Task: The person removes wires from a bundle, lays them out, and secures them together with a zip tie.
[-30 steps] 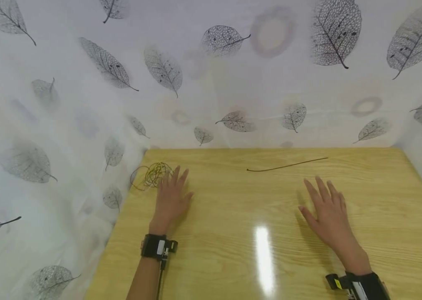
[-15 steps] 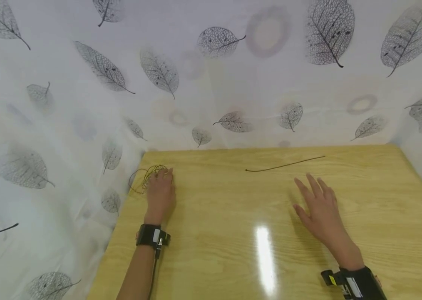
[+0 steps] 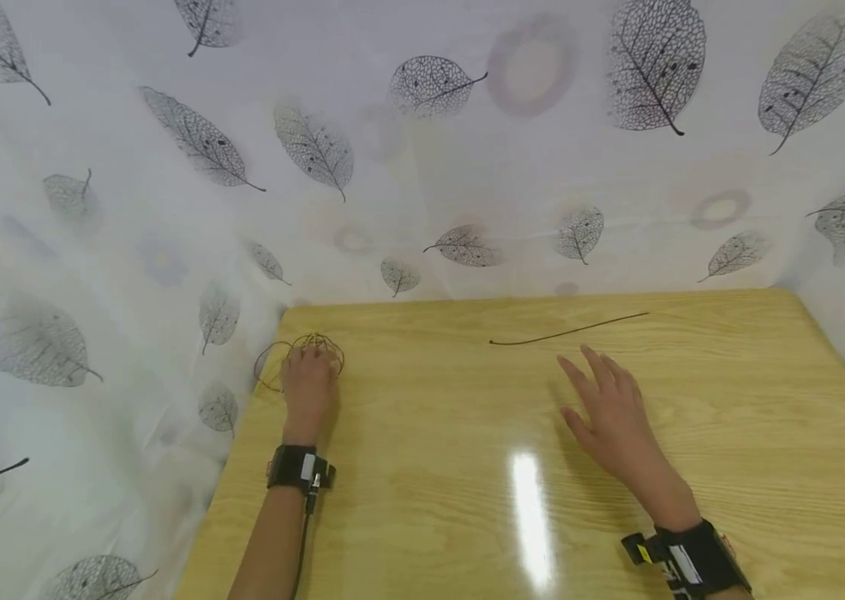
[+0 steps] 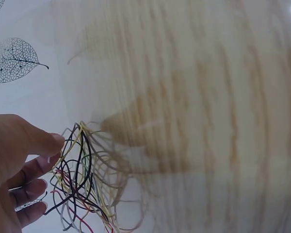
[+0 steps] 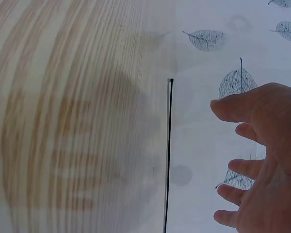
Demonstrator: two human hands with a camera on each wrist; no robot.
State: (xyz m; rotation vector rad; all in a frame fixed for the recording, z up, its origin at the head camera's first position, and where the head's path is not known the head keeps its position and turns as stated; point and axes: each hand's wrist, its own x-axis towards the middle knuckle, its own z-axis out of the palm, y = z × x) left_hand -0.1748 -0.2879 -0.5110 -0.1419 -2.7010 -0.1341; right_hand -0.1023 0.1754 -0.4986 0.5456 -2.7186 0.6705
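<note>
A tangled bundle of thin wires, in black, yellow, red and pale colours, lies at the back left of the table. My left hand is over it with fingers bent. In the left wrist view, the thumb and index finger pinch the bundle's near edge; part of it is hidden under the hand in the head view. A single dark wire, nearly straight with a small knob at one end, lies at the back right of centre. My right hand hovers in front of this wire, fingers spread and holding nothing.
The wood-grain table carries a bright light reflection near its front. A white leaf-print curtain stands along the back and both sides. Each wrist wears a black camera band, and a cable runs along the left forearm.
My left hand has moved left onto the wire bundle, its fingers going from spread to bent. The right hand has shifted left, below the single wire, still spread.
</note>
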